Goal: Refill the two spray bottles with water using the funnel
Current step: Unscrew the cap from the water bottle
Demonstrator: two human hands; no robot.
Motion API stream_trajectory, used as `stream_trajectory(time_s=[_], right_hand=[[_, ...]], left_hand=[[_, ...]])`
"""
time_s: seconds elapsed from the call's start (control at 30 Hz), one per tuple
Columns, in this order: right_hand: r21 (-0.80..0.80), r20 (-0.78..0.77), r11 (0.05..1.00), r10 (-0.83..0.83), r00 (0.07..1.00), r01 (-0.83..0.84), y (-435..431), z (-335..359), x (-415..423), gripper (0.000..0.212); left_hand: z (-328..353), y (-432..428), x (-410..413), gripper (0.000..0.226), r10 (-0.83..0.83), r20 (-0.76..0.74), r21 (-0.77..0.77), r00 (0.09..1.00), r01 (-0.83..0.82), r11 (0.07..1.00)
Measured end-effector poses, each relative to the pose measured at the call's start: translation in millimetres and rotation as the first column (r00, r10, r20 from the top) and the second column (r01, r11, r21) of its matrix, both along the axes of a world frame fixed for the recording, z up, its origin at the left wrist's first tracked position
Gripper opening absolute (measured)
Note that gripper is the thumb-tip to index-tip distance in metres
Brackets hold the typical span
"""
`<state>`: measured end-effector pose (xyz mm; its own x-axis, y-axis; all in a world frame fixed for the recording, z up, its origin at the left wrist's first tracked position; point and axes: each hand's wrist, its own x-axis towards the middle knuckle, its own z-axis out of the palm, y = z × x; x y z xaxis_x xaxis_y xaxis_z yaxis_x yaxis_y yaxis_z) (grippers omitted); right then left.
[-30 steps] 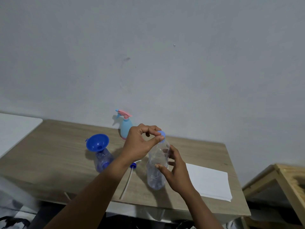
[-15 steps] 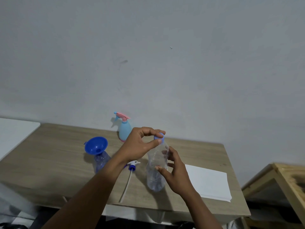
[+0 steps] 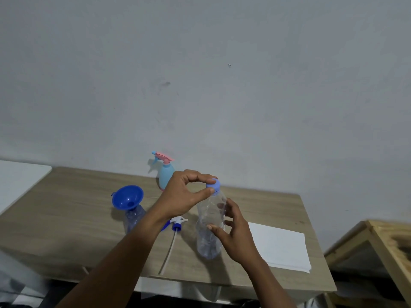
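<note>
A clear water bottle (image 3: 209, 227) stands on the wooden table (image 3: 66, 210). My left hand (image 3: 184, 196) pinches its pale blue cap (image 3: 213, 182) between thumb and fingers. My right hand (image 3: 235, 232) holds the bottle's body from the right. To the left, a blue funnel (image 3: 127, 197) sits in the neck of a clear bluish spray bottle (image 3: 133, 218). That bottle's spray head (image 3: 178, 224), white and blue with a long tube, lies on the table between the bottles. A light blue spray bottle (image 3: 165, 174) with a pink trigger stands at the back by the wall.
A white sheet stack (image 3: 280, 247) lies on the table's right part. A wooden frame (image 3: 378, 245) stands to the right of the table. A white surface (image 3: 17, 181) adjoins the table at the left. A grey wall rises behind.
My hands stay on the water bottle; the left hand's fingers have shifted round the cap. The view has tilted slightly.
</note>
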<state>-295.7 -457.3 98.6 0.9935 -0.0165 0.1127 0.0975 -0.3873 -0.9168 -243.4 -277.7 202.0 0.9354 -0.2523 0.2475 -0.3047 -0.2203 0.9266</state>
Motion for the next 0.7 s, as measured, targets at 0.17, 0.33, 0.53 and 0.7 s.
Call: stream_trajectory(time_s=[0.17,0.33,0.53,0.7], right_hand=[[-0.002,0.007,1.000,-0.002,1.000,0.002,0.2,-2.0,-1.2,0.075],[0.001,0.017,1.000,-0.007,1.000,0.007,-1.6,-1.5,-0.2,0.076],[0.030,0.044,0.996,-0.084,0.996,0.082,-14.1,-4.7,-1.2,0.075],[0.015,0.032,0.997,-0.078,0.996,0.078,-18.2,-5.3,-1.3,0.074]], left_hand=[[2.1,-7.2,-1.7,0.018,0.127,0.045,-0.077,0.991,-0.123,0.989],[-9.0,-1.0,3.4,0.015,0.400,0.078,-0.164,0.913,-0.384,0.909],[-153.1,36.1,-4.3,0.018,0.394,-0.159,0.334,0.905,-0.326,0.884],[-205.7,30.4,-23.5,0.023,0.418,-0.235,0.751,0.877,-0.109,0.651]])
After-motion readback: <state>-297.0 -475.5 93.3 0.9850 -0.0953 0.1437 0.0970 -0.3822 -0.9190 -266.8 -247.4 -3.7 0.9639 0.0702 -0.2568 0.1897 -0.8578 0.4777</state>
